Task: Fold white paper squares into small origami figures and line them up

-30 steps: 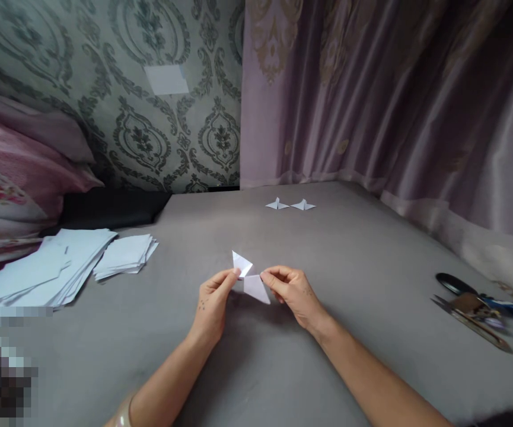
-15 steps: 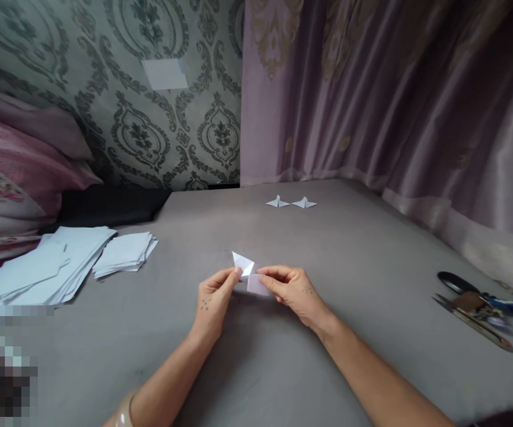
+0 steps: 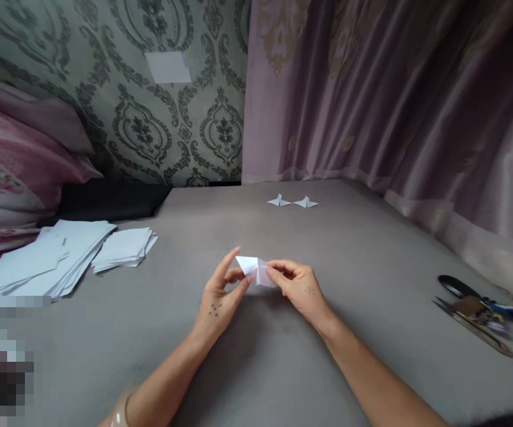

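Observation:
A small white piece of folded paper is held between my two hands above the grey surface. My left hand pinches its lower left side between the thumb and a finger, while the index finger points up, off the paper. On the right edge, the thumb and fingers of my right hand are closed on the paper. A pointed flap sticks out toward the upper left, and creases run down the middle. The fingertips behind the sheet are partly hidden.
Two folded paper figures, a left one and a right one, stand at the back. Stacks of large sheets and small squares lie left. Scissors and other tools lie right. A black cloth lies back left.
The folded paper has turned and been opened out wider, with its middle creases now showing. My left index finger has lifted away, and both hands have shifted slightly right.

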`<state>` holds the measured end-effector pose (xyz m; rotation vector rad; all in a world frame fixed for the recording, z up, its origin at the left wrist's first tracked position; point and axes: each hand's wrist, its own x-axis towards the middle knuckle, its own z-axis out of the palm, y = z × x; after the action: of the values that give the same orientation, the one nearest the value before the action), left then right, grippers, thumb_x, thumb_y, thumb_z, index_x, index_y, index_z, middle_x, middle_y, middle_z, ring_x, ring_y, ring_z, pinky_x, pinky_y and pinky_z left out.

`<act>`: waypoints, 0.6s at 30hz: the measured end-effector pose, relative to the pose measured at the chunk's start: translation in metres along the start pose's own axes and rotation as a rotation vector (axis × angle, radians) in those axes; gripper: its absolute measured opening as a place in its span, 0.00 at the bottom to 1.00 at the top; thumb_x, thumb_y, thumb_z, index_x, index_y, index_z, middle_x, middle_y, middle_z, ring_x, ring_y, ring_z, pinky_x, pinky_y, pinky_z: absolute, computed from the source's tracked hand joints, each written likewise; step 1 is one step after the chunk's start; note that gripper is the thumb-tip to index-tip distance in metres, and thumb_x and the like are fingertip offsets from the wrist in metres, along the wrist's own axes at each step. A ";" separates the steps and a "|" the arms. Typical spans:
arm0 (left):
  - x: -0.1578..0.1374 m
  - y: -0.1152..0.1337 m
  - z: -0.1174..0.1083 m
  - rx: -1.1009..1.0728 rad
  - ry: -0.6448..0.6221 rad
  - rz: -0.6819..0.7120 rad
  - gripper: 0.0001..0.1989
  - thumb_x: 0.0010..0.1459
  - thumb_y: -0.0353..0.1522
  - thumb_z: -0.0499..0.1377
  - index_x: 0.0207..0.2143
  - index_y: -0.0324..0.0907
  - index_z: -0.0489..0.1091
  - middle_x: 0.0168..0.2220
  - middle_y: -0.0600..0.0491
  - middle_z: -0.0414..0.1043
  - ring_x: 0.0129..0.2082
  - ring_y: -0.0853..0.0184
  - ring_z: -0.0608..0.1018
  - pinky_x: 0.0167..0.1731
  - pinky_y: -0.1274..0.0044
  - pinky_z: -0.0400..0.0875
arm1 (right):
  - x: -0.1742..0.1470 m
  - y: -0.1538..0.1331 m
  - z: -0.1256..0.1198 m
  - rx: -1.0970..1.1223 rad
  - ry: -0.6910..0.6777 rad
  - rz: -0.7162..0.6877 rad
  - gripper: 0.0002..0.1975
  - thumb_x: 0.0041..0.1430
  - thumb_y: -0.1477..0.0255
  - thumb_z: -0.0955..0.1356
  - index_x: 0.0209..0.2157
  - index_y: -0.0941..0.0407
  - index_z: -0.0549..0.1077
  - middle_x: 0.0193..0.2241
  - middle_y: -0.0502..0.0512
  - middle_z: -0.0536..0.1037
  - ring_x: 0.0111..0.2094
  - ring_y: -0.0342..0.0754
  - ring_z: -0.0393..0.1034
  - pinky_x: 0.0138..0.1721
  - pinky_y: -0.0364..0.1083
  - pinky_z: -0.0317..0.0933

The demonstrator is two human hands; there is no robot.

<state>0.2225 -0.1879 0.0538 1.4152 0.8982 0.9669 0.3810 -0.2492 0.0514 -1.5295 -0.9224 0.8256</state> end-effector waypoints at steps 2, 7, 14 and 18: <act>0.001 0.000 -0.001 0.054 -0.004 0.000 0.15 0.46 0.35 0.67 0.39 0.44 0.78 0.31 0.52 0.78 0.33 0.66 0.75 0.40 0.77 0.67 | 0.000 0.000 0.000 0.000 -0.006 -0.003 0.15 0.50 0.63 0.70 0.35 0.58 0.79 0.29 0.54 0.78 0.22 0.40 0.62 0.21 0.40 0.54; 0.004 -0.003 -0.003 0.055 -0.006 -0.039 0.11 0.46 0.36 0.67 0.34 0.44 0.80 0.32 0.51 0.79 0.33 0.63 0.76 0.37 0.76 0.68 | -0.003 -0.001 0.003 0.002 -0.028 -0.027 0.14 0.50 0.63 0.71 0.35 0.58 0.79 0.28 0.53 0.78 0.23 0.42 0.65 0.23 0.41 0.58; 0.003 0.002 -0.002 -0.074 -0.094 -0.094 0.11 0.47 0.37 0.67 0.34 0.43 0.79 0.33 0.50 0.80 0.33 0.64 0.78 0.38 0.76 0.70 | -0.006 -0.001 0.007 -0.003 -0.048 -0.075 0.11 0.52 0.65 0.70 0.35 0.55 0.79 0.32 0.53 0.80 0.30 0.45 0.71 0.33 0.44 0.64; 0.002 0.005 -0.001 -0.136 -0.102 -0.117 0.10 0.45 0.37 0.67 0.31 0.42 0.80 0.33 0.49 0.80 0.34 0.62 0.78 0.38 0.76 0.71 | -0.010 -0.003 0.009 -0.041 -0.055 -0.092 0.09 0.53 0.66 0.70 0.35 0.53 0.79 0.34 0.52 0.80 0.32 0.46 0.72 0.35 0.44 0.64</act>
<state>0.2223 -0.1862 0.0593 1.2710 0.8147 0.8449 0.3687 -0.2537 0.0536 -1.4942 -1.0477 0.7906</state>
